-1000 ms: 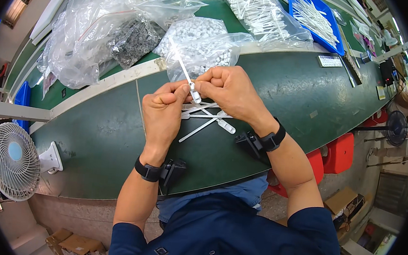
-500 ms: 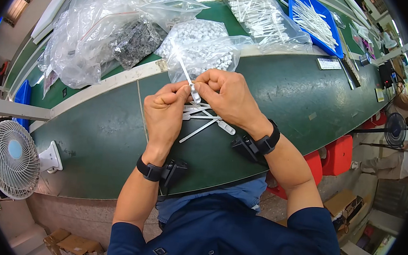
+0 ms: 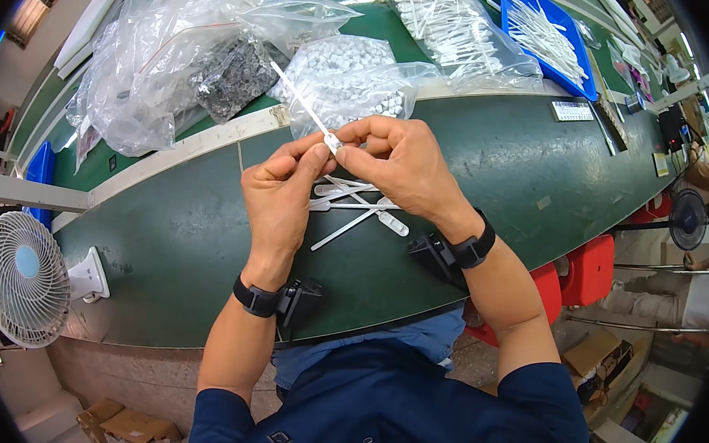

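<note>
Both hands meet above the green table at a thin white plastic stick [image 3: 301, 101] with a small clear-and-white end piece [image 3: 332, 142]. The stick slants up to the far left. My left hand [image 3: 277, 195] pinches it by the end piece, thumb and forefinger together. From the other side my right hand [image 3: 404, 167] closes its thumb and fingers on the same end; its fingertips partly cover it. Just below the hands, several similar sticks [image 3: 344, 230] lie crossed in a loose pile, some ending in clear oval heads [image 3: 393, 223].
Beyond the hands lie a bag of small white pieces [image 3: 341, 70], a bag of dark grey pieces [image 3: 237, 79] and a bag of white sticks [image 3: 449, 29]. A blue tray [image 3: 583, 83] holds more sticks. A white fan [image 3: 23, 279] stands left, red stools [image 3: 588, 269] right.
The held stick has tilted further left, and its end piece has shifted slightly up and left. My right fingers have re-spread around it. At far right, another person has moved.
</note>
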Tool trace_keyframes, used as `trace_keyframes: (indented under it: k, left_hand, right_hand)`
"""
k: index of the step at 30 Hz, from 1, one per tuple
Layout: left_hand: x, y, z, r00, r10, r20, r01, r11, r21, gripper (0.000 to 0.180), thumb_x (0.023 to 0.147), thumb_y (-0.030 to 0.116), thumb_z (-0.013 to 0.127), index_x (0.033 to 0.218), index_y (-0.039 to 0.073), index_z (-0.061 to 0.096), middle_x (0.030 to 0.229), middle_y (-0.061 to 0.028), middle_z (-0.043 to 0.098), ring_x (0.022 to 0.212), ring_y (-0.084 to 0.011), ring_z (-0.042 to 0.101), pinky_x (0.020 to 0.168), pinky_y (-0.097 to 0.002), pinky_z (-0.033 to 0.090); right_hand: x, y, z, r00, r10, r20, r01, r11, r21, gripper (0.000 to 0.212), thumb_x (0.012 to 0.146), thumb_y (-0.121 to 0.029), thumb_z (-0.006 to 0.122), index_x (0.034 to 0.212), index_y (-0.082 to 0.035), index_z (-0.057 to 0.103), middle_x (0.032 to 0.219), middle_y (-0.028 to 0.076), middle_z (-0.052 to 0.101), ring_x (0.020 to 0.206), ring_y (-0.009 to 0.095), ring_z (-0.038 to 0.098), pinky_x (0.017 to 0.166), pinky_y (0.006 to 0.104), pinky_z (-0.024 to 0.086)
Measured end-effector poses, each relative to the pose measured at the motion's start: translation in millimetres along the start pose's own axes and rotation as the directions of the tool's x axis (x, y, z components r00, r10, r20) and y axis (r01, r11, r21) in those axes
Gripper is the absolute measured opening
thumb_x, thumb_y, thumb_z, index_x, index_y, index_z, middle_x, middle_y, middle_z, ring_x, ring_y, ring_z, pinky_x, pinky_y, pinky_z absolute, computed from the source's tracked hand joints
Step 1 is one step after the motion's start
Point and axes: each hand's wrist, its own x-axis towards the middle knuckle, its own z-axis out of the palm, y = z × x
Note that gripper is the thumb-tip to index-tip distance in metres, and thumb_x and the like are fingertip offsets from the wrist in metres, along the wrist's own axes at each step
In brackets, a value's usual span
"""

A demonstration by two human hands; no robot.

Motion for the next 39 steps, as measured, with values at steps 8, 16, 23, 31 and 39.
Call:
trace_keyframes:
  k: [8,16,23,31,39]
  left_hand:
    - [-0.6,2.9,-0.9,0.999,0.050,0.017,-0.049,0.999,-0.010,0.016,0.095,0.000,0.069,0.109,-0.007,0.074,0.106,-0.0103,0.075,0.086,-0.0116,0.070,0.080,-0.0233,0.057]
    - [-4.0,5.7,1.3,0.990,0.136,0.025,-0.136,0.991,-0.003,0.014,0.095,0.000,0.069,0.106,-0.007,0.074,0.106,-0.0098,0.075,0.087,-0.0099,0.067,0.080,-0.0222,0.055]
    - [-1.9,3.0,0.1,0.968,0.245,0.060,-0.250,0.964,0.089,0.011,0.095,0.000,0.069,0.101,-0.008,0.074,0.107,-0.0089,0.075,0.087,-0.0088,0.066,0.078,-0.0218,0.053]
    - [-4.5,-0.1,-0.7,0.927,0.361,0.103,-0.375,0.904,0.207,0.009,0.095,-0.001,0.068,0.097,-0.007,0.074,0.104,-0.0086,0.075,0.086,-0.0083,0.065,0.077,-0.0215,0.052]
    - [-5.3,2.1,-1.2,0.948,0.306,0.081,-0.317,0.925,0.209,0.009,0.095,0.000,0.069,0.097,-0.007,0.075,0.103,-0.0076,0.075,0.086,-0.0077,0.064,0.077,-0.0211,0.052]
  right_hand:
    - [0.0,4.0,3.3,0.999,-0.038,-0.004,0.038,0.998,0.052,0.025,0.093,-0.011,0.071,0.111,0.006,0.069,0.085,0.003,0.075,0.078,0.004,0.062,0.070,0.0204,0.049]
    - [-0.4,4.9,7.8,0.968,-0.238,-0.082,0.235,0.971,-0.048,0.024,0.092,-0.009,0.073,0.111,0.004,0.069,0.088,0.005,0.076,0.085,0.005,0.064,0.076,0.0214,0.050]
    - [-3.1,4.3,5.8,0.969,-0.229,-0.089,0.227,0.973,-0.037,0.020,0.094,-0.008,0.071,0.109,0.005,0.070,0.090,0.005,0.077,0.082,0.006,0.065,0.075,0.0225,0.051]
    - [-5.0,5.3,5.3,0.946,-0.318,-0.070,0.300,0.935,-0.191,0.019,0.097,-0.011,0.069,0.109,0.004,0.069,0.086,0.006,0.076,0.079,0.005,0.065,0.071,0.0223,0.050]
    - [-2.7,7.0,5.3,0.934,-0.350,-0.075,0.338,0.930,-0.144,0.019,0.098,-0.012,0.068,0.109,0.004,0.068,0.083,0.008,0.075,0.076,0.005,0.063,0.067,0.0219,0.049]
